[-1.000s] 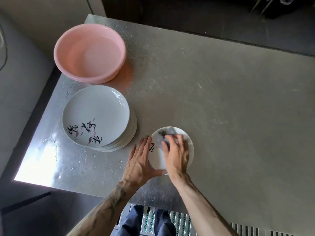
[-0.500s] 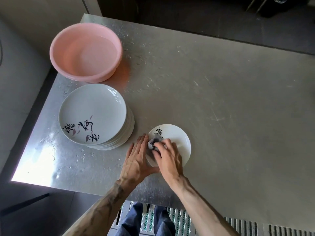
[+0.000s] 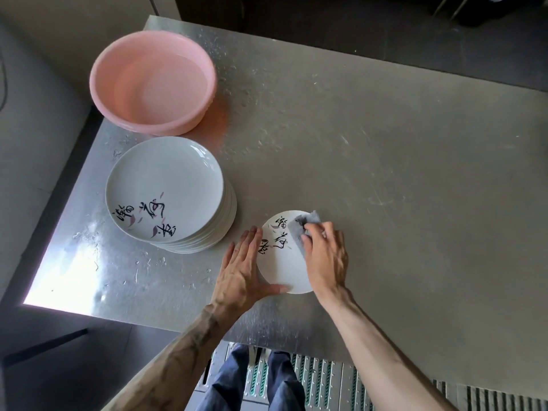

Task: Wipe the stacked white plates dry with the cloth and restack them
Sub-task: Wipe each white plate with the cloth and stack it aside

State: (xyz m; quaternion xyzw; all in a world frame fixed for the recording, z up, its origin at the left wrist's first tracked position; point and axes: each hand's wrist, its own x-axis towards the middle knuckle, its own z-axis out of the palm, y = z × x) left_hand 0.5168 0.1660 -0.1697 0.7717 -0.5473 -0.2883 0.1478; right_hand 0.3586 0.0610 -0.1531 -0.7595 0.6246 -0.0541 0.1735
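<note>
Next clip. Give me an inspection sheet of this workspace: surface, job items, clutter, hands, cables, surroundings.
Surface: steel table, scratched, specks at left.
Job's things: stack of white plates at left; single plate flat on the table; grey cloth on that plate.
Clutter: pink basin beyond the stack.
Hands: left hand flat, straight fingers against the single plate's rim; right hand grips the grey cloth.
Cables: thin dark line at left edge, cannot tell.
Surroundings: floor grating and blue trousers below the near edge.
</note>
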